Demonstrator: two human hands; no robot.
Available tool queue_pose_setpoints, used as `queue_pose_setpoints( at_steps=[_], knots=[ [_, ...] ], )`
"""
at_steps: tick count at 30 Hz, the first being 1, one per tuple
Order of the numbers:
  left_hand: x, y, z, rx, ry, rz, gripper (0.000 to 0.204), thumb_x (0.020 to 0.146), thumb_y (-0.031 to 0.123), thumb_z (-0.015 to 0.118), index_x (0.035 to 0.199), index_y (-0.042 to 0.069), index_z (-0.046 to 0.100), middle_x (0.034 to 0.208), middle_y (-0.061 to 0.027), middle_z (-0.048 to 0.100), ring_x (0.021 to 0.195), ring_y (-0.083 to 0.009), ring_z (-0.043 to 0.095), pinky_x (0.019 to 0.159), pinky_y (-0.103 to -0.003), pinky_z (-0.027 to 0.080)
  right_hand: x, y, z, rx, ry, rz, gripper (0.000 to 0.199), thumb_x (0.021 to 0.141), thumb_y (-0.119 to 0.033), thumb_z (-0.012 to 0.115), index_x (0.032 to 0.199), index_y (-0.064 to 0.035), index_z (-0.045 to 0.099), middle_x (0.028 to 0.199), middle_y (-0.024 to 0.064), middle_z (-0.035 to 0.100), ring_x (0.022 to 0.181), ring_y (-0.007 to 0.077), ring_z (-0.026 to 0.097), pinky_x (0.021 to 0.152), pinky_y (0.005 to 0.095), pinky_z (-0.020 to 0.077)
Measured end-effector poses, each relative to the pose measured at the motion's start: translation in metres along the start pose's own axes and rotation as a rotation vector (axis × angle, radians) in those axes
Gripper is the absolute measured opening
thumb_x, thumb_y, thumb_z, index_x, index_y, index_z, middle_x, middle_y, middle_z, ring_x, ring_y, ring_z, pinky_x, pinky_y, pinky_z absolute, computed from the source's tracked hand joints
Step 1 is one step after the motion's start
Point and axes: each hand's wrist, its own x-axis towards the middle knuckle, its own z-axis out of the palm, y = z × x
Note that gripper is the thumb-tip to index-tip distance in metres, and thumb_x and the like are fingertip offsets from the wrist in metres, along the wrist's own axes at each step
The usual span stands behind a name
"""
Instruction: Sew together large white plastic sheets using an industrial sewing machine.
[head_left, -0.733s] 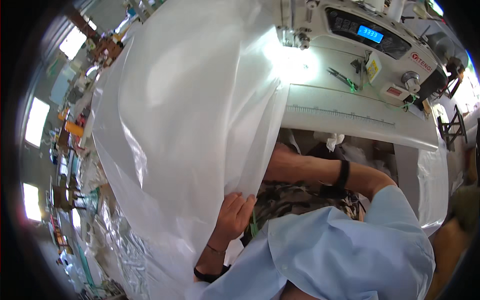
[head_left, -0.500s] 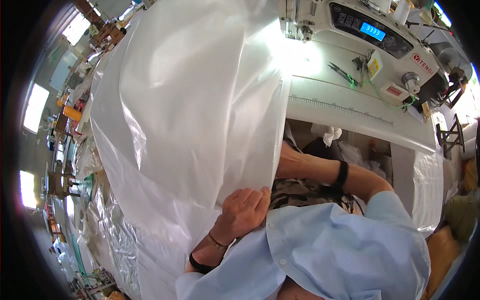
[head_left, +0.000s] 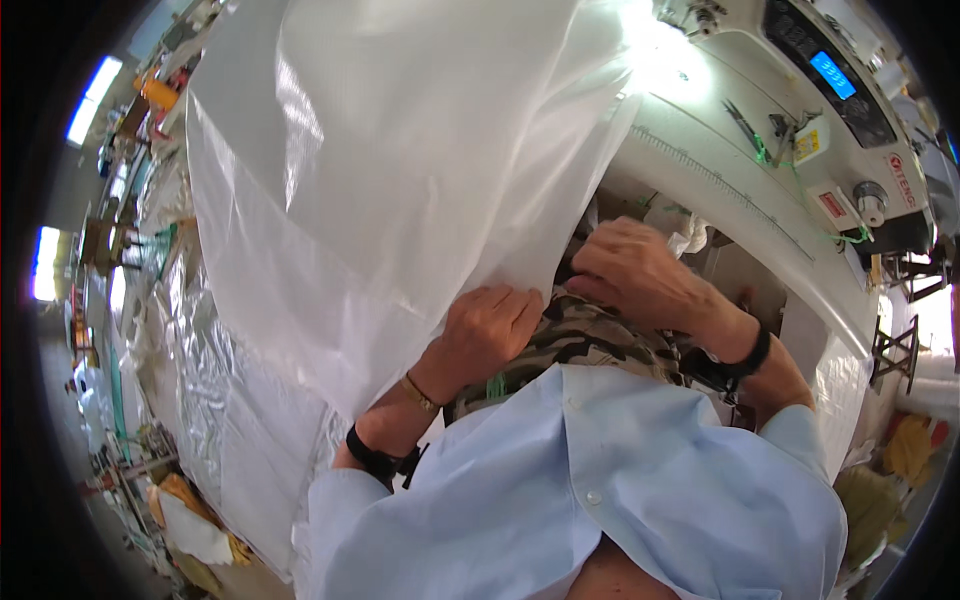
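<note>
A large translucent white plastic sheet [head_left: 400,150] spreads from the sewing machine down to my lap. My left hand [head_left: 490,325] pinches its near edge, fingers closed over the film just above my camouflage trousers [head_left: 590,345]. To the right of the sheet's edge, my right hand [head_left: 635,270] is above my lap with its fingers curled together. What they hold, if anything, is hidden. The sheet's far right part runs toward the bright lamp on the white sewing machine [head_left: 850,155].
Thread snips [head_left: 745,130] with green thread lie on the machine bed, behind the ruler strip [head_left: 720,185] along its front. More crumpled plastic sheeting [head_left: 215,350] lies at left. A dark stool [head_left: 897,352] stands at far right.
My right hand has come out from beneath the sheet and is now visible beside its edge. My left hand keeps its pinch. The view has turned, shifting the machine rightward.
</note>
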Motion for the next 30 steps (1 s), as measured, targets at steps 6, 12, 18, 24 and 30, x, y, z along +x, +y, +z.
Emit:
queue_pose_setpoints(
  at_steps=[6, 12, 18, 24, 30],
  knots=[
    [-0.003, 0.002, 0.003, -0.076, 0.106, -0.027, 0.013, 0.073, 0.007, 0.07, 0.085, 0.003, 0.065, 0.064, -0.0023, 0.046, 0.056, -0.0171, 0.052, 0.047, -0.031, 0.041, 0.018, -0.007, 0.011, -0.246, 0.65, -0.338, 0.013, 0.076, -0.013, 0.063, 0.088, -0.0083, 0.062, 0.092, 0.0042, 0.057, 0.091, 0.0227, 0.058, 0.095, 0.0449, 0.0442],
    [-0.014, 0.005, 0.0, -0.166, 0.14, -0.097, 0.01, 0.076, 0.009, 0.072, 0.079, 0.006, 0.063, 0.066, -0.0033, 0.05, 0.057, -0.0182, 0.054, 0.047, -0.031, 0.041, 0.031, 0.008, 0.028, -0.195, 0.555, -0.459, 0.022, 0.069, -0.014, 0.064, 0.09, -0.008, 0.065, 0.093, 0.0036, 0.058, 0.091, 0.0214, 0.058, 0.093, 0.0427, 0.0455],
    [-0.043, 0.02, 0.001, -0.579, -0.119, -0.318, 0.017, 0.084, 0.017, 0.071, 0.079, 0.004, 0.062, 0.079, -0.0076, 0.061, 0.071, -0.0252, 0.06, 0.062, -0.035, 0.048, 0.045, 0.006, 0.021, -0.183, 0.639, -0.551, 0.025, 0.065, -0.013, 0.066, 0.089, -0.0067, 0.066, 0.091, 0.0043, 0.059, 0.085, 0.0222, 0.06, 0.084, 0.04, 0.0486],
    [-0.049, 0.024, 0.02, -1.119, -0.175, -0.639, 0.028, 0.091, 0.014, 0.063, 0.114, -0.002, 0.059, 0.113, -0.0123, 0.062, 0.108, -0.0261, 0.059, 0.093, -0.036, 0.047, 0.058, -0.001, 0.008, -0.195, 0.716, -0.598, 0.021, 0.064, -0.014, 0.064, 0.084, -0.0078, 0.063, 0.085, 0.0019, 0.057, 0.079, 0.0194, 0.06, 0.077, 0.0355, 0.049],
    [-0.044, 0.017, 0.045, -2.437, 0.352, -1.038, 0.04, 0.094, 0.003, 0.05, 0.133, -0.002, 0.045, 0.133, -0.0146, 0.053, 0.127, -0.0274, 0.049, 0.11, -0.046, 0.039, 0.061, -0.002, 0.006, -0.202, 0.764, -0.599, 0.027, 0.063, -0.015, 0.064, 0.088, -0.006, 0.066, 0.086, 0.0036, 0.058, 0.076, 0.0207, 0.06, 0.073, 0.0339, 0.0491]
  ],
)
